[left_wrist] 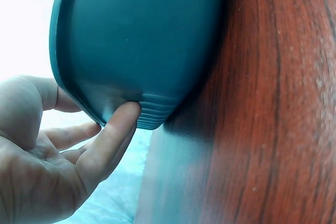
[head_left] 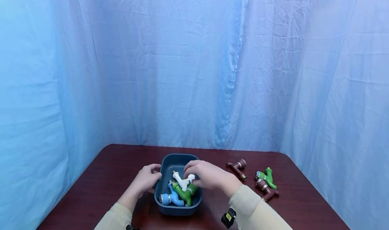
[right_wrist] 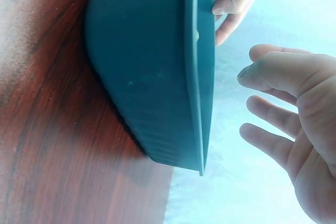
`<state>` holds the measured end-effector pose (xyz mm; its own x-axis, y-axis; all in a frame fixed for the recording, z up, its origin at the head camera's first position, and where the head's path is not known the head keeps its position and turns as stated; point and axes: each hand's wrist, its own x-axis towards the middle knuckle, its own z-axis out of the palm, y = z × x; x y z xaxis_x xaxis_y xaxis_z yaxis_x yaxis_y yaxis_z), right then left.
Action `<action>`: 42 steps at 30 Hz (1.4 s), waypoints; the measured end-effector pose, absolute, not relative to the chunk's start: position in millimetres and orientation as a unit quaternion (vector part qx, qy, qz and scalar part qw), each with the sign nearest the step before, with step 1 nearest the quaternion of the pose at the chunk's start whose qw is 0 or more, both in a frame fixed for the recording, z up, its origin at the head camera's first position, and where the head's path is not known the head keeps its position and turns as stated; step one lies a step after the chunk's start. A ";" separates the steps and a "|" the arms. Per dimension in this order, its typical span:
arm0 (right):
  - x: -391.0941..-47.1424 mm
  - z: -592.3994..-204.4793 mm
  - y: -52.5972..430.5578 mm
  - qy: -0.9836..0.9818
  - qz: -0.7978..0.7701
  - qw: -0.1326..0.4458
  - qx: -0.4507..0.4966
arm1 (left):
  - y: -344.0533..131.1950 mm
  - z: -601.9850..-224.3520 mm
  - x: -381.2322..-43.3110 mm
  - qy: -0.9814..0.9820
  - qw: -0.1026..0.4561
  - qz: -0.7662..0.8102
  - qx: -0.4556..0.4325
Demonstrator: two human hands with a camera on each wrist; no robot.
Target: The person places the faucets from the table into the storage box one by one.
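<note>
A dark blue-grey plastic basin (head_left: 179,209) stands on the table and holds a white tap (head_left: 183,182), a green tap (head_left: 186,193) and a blue tap (head_left: 172,199). At its left side, my left hand (head_left: 146,178) grips the rim. In the left wrist view one finger (left_wrist: 118,129) presses the ribbed outer wall, while other fingers reach behind the rim. My right hand (head_left: 205,174) hovers over the basin's right rim, close to the white tap. Its fingers (right_wrist: 270,140) are loosely bent and hold nothing in the right wrist view.
To the right on the dark red wooden table (head_left: 127,155) lie a brown tap (head_left: 237,168), a second green tap (head_left: 267,178) and another brown tap (head_left: 267,190). The last two lie against each other. Light blue curtains (head_left: 188,71) surround the table.
</note>
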<state>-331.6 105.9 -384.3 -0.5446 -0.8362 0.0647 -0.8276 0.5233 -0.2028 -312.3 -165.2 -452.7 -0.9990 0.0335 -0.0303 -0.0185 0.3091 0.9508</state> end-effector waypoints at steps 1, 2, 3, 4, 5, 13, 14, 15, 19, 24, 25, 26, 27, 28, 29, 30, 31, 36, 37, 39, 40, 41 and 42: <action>-331.5 -383.7 106.3 0.873 -0.107 0.019 -0.476 | -165.2 -452.3 -312.0 0.809 0.022 0.587 0.005; -331.3 -383.0 106.7 0.873 -0.109 0.017 -0.475 | -165.3 -452.1 -311.8 0.809 0.022 0.587 0.005; -331.1 -382.4 107.1 0.874 -0.111 0.015 -0.474 | -165.3 -451.9 -311.6 0.809 0.022 0.587 0.005; -331.1 -381.8 107.5 0.874 -0.112 0.013 -0.472 | -165.4 -451.7 -311.4 0.809 0.024 0.587 0.005; -330.8 -381.1 107.9 0.875 -0.114 0.010 -0.470 | -165.5 -451.5 -311.2 0.809 0.024 0.587 0.006; -331.0 -376.1 114.5 0.885 -0.122 -0.009 -0.449 | -165.9 -452.0 -310.5 0.809 0.024 0.587 0.009; -331.5 -375.9 115.6 0.885 -0.124 -0.014 -0.448 | -165.9 -452.0 -310.5 0.809 0.024 0.587 0.009; -332.1 -375.5 116.9 0.884 -0.128 -0.020 -0.449 | -165.9 -452.1 -310.5 0.809 0.024 0.587 0.009; -335.3 -375.1 122.5 0.884 -0.139 -0.043 -0.444 | -165.9 -451.2 -310.2 0.808 0.026 0.588 0.008; -336.2 -372.1 129.9 0.891 -0.152 -0.060 -0.423 | -166.5 -450.1 -309.2 0.808 0.026 0.588 0.006; -336.1 -371.7 131.3 0.893 -0.155 -0.064 -0.418 | -166.6 -450.1 -309.1 0.809 0.026 0.588 0.006; -336.0 -371.2 132.9 0.894 -0.160 -0.068 -0.413 | -166.7 -450.2 -309.1 0.808 0.026 0.588 0.006; -336.1 -370.9 134.5 0.895 -0.165 -0.072 -0.408 | -166.7 -450.6 -309.4 0.808 0.027 0.588 0.005; -335.9 -370.4 136.0 0.896 -0.170 -0.076 -0.403 | -166.7 -450.5 -309.3 0.808 0.026 0.588 0.005; -336.0 -370.1 137.7 0.897 -0.176 -0.080 -0.397 | -166.7 -450.3 -309.4 0.808 0.026 0.588 0.007; -335.8 -369.5 139.4 0.897 -0.184 -0.083 -0.392 | -166.7 -450.4 -309.8 0.808 0.026 0.589 0.006; -335.7 -369.0 141.2 0.899 -0.190 -0.084 -0.386 | -166.7 -450.9 -310.5 0.807 0.027 0.589 0.006; -335.7 -366.2 151.0 0.907 -0.208 -0.088 -0.357 | -166.9 -452.0 -311.8 0.806 0.027 0.591 0.004; -336.0 -366.2 153.1 0.909 -0.207 -0.090 -0.351 | -167.1 -452.3 -311.9 0.806 0.027 0.591 0.004; -337.9 -367.5 157.7 0.910 -0.209 -0.097 -0.345 | -167.6 -452.3 -311.7 0.807 0.026 0.590 0.004; -338.7 -368.2 159.9 0.910 -0.210 -0.101 -0.342 | -167.8 -452.6 -311.9 0.807 0.027 0.590 0.004; -339.5 -368.9 162.0 0.911 -0.211 -0.104 -0.339 | -168.0 -452.8 -311.9 0.807 0.027 0.590 0.004; -340.0 -369.4 164.1 0.911 -0.213 -0.108 -0.336 | -168.1 -452.9 -311.9 0.807 0.026 0.590 0.004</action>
